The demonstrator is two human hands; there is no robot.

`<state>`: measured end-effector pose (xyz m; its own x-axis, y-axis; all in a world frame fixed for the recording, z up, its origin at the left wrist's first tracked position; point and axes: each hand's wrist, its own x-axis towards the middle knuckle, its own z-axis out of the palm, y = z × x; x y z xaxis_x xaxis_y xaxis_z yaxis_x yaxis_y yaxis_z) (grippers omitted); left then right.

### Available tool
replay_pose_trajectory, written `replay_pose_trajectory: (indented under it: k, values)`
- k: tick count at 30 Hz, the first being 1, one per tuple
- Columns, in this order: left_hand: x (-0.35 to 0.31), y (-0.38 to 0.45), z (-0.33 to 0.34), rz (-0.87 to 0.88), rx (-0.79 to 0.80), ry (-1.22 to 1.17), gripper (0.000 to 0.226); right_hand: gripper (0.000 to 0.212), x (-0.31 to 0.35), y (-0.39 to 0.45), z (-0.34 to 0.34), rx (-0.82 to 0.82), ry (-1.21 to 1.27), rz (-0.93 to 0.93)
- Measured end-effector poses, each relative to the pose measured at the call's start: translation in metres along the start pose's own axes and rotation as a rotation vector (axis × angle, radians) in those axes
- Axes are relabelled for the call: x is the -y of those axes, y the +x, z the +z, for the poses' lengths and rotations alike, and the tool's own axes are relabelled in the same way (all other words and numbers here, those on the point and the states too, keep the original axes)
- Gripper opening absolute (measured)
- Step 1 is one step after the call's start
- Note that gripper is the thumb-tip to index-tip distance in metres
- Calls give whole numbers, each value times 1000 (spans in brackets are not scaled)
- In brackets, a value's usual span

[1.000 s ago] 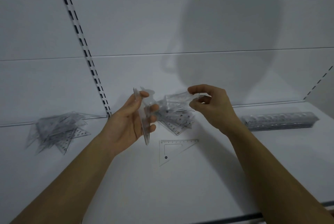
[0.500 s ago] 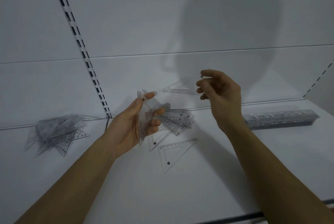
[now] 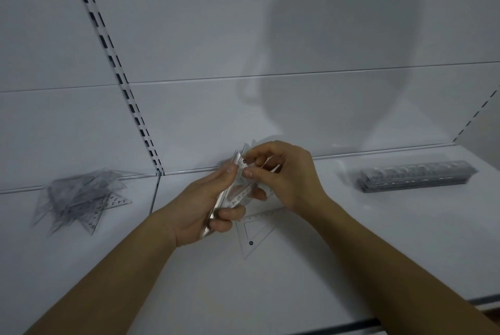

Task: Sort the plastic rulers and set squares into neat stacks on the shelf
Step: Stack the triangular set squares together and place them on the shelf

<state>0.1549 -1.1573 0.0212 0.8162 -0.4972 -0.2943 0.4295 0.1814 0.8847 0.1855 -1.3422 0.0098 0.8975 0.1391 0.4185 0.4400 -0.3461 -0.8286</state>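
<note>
On the white shelf (image 3: 351, 253), mid-frame, both hands meet just above the surface. Left hand (image 3: 205, 210): fingers and thumb curled round a small stack of clear set squares (image 3: 230, 194), held on edge and tilted; grip closed on the stack. Lower end of the stack is hidden in the palm; count of pieces cannot be told. Right hand (image 3: 281, 175): thumb and forefinger pinch one more clear set square (image 3: 259, 165) at the top of that stack, touching it. Piece is transparent and mostly covered by the fingers, so its outline is hard to make out.

Lying flat on the shelf just near of the hands: a single set square (image 3: 254, 234), its far edge partly under the right wrist. Any further pieces behind the hands are hidden.

Far left: a loose, untidy pile of set squares (image 3: 78, 199), overlapping at odd angles; printed numbers legible only on the nearest corner. Far right, well apart from the hands: a neat stack of rulers (image 3: 416, 176), long side parallel to the back wall; markings blurred.

Slotted upright rail (image 3: 121, 83) runs up the back panel, left of centre. Head shadow (image 3: 343, 45) falls on the wall. Forearms cut off at the bottom frame edge.
</note>
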Motion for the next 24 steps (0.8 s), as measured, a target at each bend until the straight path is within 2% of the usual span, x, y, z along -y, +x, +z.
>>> replay_pose_trajectory:
  k: [4,7,10,12,14,16,18,21,24]
  values:
    - [-1,0,-4,40,36,11,44,21,-3,0,1,6,35,26]
    - [-4,0,-8,65,19,28,40,5,-2,3,-3,70,10,1]
    - [-9,-1,-15,80,-25,-24,40,8,-2,8,-14,-2,-109,-45]
    - [-13,-2,-18,86,-45,-83,33,8,-6,10,-23,-18,-225,-28]
    - [-14,-2,-21,74,-46,-168,29,21,-11,10,-30,100,-380,28]
    - [-15,-3,-24,52,-42,-229,35,45,-15,9,-32,282,-557,98]
    - [-15,-3,-25,46,-40,-220,42,59,-15,7,-29,413,-686,151]
    - [-14,-1,-23,80,-24,-164,46,59,-16,6,-25,411,-688,161]
    - [-13,1,-24,106,-24,-163,45,45,-23,9,-24,358,-644,131]
